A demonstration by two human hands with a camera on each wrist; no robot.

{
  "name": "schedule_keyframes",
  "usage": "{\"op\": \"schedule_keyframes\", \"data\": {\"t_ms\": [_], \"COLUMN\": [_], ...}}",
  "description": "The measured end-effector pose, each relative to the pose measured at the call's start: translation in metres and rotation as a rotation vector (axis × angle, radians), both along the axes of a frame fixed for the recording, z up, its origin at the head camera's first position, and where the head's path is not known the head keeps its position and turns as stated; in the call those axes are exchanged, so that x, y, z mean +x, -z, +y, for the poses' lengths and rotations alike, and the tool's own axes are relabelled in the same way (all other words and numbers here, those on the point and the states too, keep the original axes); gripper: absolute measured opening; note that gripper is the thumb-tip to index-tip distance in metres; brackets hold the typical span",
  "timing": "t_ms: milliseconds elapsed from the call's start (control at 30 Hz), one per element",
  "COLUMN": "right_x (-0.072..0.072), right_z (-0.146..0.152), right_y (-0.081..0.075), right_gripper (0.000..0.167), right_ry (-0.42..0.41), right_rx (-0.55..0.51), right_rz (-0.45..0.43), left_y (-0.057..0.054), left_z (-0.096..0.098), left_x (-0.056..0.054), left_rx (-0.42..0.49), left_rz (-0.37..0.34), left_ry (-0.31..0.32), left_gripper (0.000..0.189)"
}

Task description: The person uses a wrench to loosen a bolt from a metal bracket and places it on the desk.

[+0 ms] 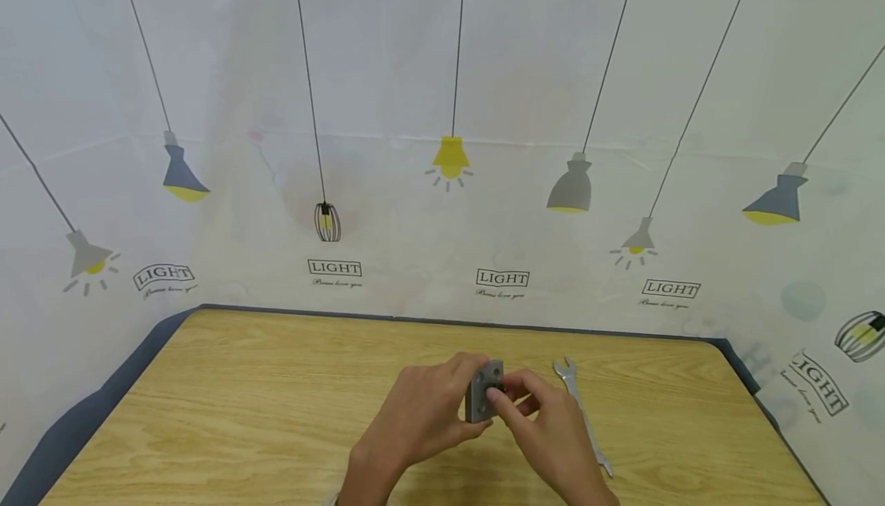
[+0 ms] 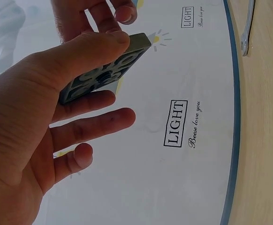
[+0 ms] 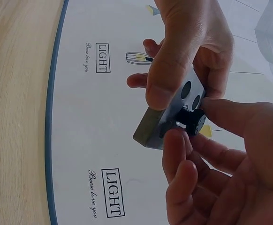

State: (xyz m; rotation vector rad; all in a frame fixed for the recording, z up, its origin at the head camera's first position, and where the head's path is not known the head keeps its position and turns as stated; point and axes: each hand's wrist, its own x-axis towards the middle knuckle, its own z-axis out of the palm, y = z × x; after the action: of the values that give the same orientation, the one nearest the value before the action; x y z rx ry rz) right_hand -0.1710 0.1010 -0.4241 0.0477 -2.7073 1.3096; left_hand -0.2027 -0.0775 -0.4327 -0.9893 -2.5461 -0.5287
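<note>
My left hand [image 1: 422, 406] holds a small grey metal block [image 1: 475, 402] between thumb and fingers, raised above the table. Round holes [image 3: 186, 89] pass through the block's face, and in the left wrist view its other side shows dark recesses. A black bolt [image 3: 200, 123] with a round, ridged head sticks out of the face turned toward my right hand [image 1: 553, 429]. The thumb and fingers of that hand pinch the bolt at its head. Part of its shank shows between head and block; how deep it sits cannot be seen.
On the wood-grain table [image 1: 263, 398] a silver open-end wrench [image 1: 568, 374] lies just right of my right hand. Behind the table's dark blue edge [image 1: 311, 312] hangs a pale sheet [image 1: 387, 183] printed with lamps and lettering.
</note>
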Motion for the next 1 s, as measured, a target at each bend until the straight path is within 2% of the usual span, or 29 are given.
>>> {"op": "schedule_keyframes", "data": {"t_ms": [367, 1000], "right_x": [-0.0006, 0.0007], "right_z": [-0.0002, 0.0008], "right_y": [0.0011, -0.0004], "right_gripper": [0.012, 0.015], "right_ry": [-0.011, -0.044], "right_rx": [-0.008, -0.039], "right_rz": [0.044, 0.054], "left_y": [0.0009, 0.0007], "left_z": [0.0005, 0.0009], "left_x": [-0.0001, -0.0005], "left_rx": [0.008, 0.004], "left_rz": [0.022, 0.024], "left_ry": [0.005, 0.000], "left_gripper": [0.058, 0.058]}}
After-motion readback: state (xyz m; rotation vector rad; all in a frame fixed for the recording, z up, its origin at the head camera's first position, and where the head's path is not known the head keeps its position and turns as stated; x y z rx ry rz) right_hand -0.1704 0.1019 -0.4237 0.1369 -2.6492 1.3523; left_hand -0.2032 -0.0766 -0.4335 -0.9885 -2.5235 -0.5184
